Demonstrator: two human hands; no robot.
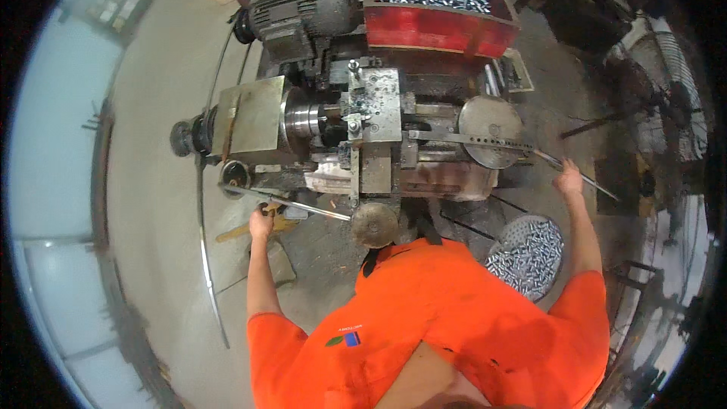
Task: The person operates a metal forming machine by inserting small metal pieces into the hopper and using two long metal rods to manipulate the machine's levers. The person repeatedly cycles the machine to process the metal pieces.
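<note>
A small metal-cutting lathe stands in front of me, with a bright round chuck (304,120) and a tool block (381,106) beside it. On the left, my left hand (261,223) is closed at a long metal rod (310,208); its fingertips look dark and their exact grip is hard to see. That rod reaches toward a round metal disc (375,225) near my waist. My right hand (569,180) is wrapped round a lever bar (550,159), which joins a flat strip with holes (478,139) crossing a larger disc (491,123). No workpiece can be made out in the chuck.
Behind the lathe are an electric motor (307,11) and a red bin (435,29) full of small metal cylinders. A round perforated basket (517,236) of similar pieces sits low on the right. Long thin bars (203,235) extend down the left side.
</note>
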